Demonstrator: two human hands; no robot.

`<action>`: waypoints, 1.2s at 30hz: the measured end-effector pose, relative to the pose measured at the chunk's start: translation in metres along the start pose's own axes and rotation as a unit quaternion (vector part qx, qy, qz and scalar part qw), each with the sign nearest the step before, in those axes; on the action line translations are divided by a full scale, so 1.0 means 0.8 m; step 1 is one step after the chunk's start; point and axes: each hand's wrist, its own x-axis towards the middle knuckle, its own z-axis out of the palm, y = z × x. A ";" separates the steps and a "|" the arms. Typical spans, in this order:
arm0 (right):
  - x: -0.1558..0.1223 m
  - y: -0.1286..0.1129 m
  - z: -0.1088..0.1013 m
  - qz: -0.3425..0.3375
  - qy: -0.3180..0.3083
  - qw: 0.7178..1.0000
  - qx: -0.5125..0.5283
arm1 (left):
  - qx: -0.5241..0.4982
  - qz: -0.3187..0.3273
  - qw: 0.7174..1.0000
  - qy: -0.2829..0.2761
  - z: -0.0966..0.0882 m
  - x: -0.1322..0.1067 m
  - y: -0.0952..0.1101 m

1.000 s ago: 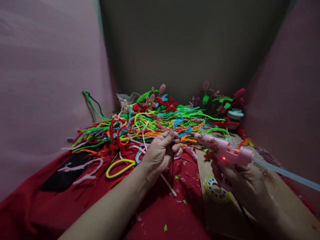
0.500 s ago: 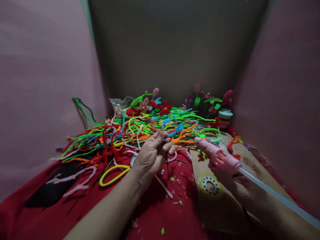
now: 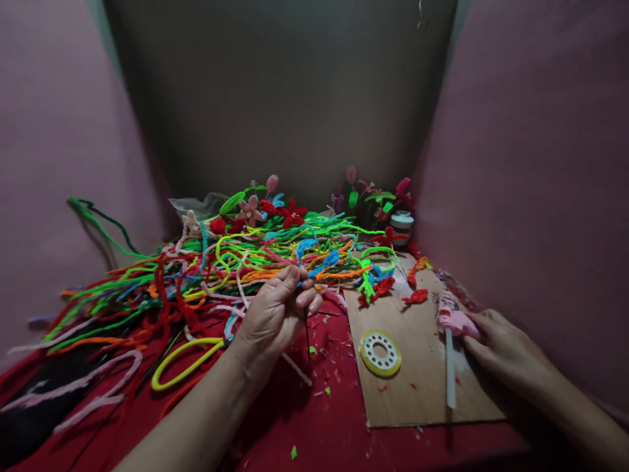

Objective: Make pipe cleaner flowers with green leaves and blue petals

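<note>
My left hand is closed in a pinch around a thin dark stem that hangs below the fingers. Blue fuzzy pipe-cleaner petals stand out above the fingertips. On the right, my right hand grips a pink hot glue gun by its handle, fingers partly hidden. A pale glue stick sticks out of the gun's back toward me. The gun is over the right part of a brown board, its nozzle pointing away from me.
A large heap of coloured pipe cleaners spreads across the red cloth. On the board lie a yellow-rimmed tape roll and red pieces. Finished fuzzy flowers and a white-lidded jar stand behind. Yellow-handled scissors lie left.
My right hand has carried the glue gun right, away from my left hand, down to the board, and turned it. My left hand still holds the stem. The view has shifted right.
</note>
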 end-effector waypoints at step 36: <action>0.034 -0.270 -0.027 0.020 0.027 0.757 0.653 | 0.282 0.080 0.954 0.058 0.020 -0.024 -0.020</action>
